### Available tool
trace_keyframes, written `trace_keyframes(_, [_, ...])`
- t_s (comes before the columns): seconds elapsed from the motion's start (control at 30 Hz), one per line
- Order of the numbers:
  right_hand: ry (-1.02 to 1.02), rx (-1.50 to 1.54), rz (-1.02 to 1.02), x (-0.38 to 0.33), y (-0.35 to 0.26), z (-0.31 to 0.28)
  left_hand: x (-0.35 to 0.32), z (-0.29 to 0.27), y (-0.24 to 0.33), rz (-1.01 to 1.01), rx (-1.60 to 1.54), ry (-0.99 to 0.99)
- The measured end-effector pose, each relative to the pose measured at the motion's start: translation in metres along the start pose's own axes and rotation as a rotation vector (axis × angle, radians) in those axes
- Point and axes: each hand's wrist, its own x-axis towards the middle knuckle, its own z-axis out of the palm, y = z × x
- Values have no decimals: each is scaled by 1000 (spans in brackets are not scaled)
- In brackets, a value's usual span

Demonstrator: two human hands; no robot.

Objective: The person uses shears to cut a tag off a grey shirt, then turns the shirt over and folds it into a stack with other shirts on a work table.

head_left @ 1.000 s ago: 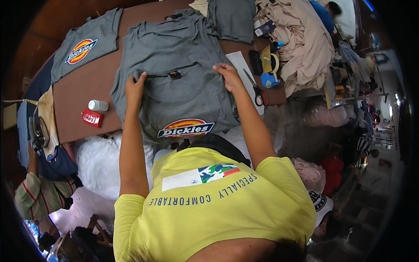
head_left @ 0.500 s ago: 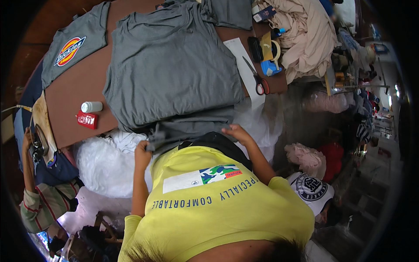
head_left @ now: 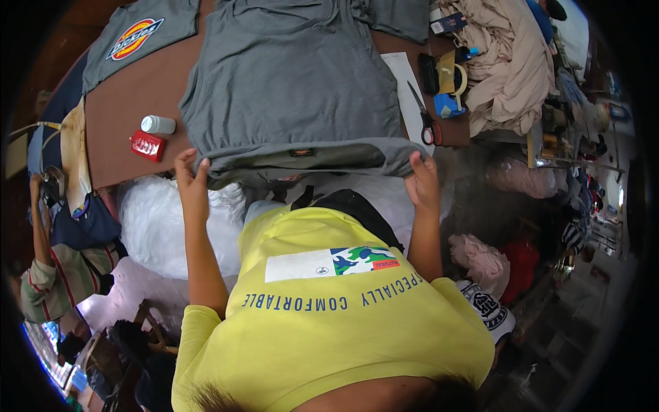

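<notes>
Evenly, both hands are holding out a band of grey cloth (head_left: 343, 156) at the near edge of the brown surface (head_left: 113, 154): the left hand (head_left: 192, 169) is gripping its left end, the right hand (head_left: 421, 177) its right end. The band is stretching left to right between them, its opening facing near and a small dark label (head_left: 301, 152) showing inside. A grey top (head_left: 295, 82) is lying just beyond; whether the band belongs to it, I cannot tell. For a good hold, both hands should be staying level and pulling equally, because the rim is bowing slightly and uneven tension could be skewing it. Pinching right at the ends should be helping the edge run straight. The right hand is working near open scissors (head_left: 431, 132), so keeping the fabric clear of them is making sense.
</notes>
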Motion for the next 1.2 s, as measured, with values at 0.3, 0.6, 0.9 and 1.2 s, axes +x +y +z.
trace_keyframes(0.3, [-217,-729,-163,13,35,113,-55,114,43,-429,-687,-428])
trace_keyframes(0.6, [-116,-783,-248,32,40,101,-59,120,27,-290,-553,-427])
trace_keyframes(0.9, [-161,-663,-154,39,43,101,-44,106,26,-476,-547,-428])
trace_keyframes(1.2, [-136,-292,29,46,45,94,-46,106,7,-635,-784,-259])
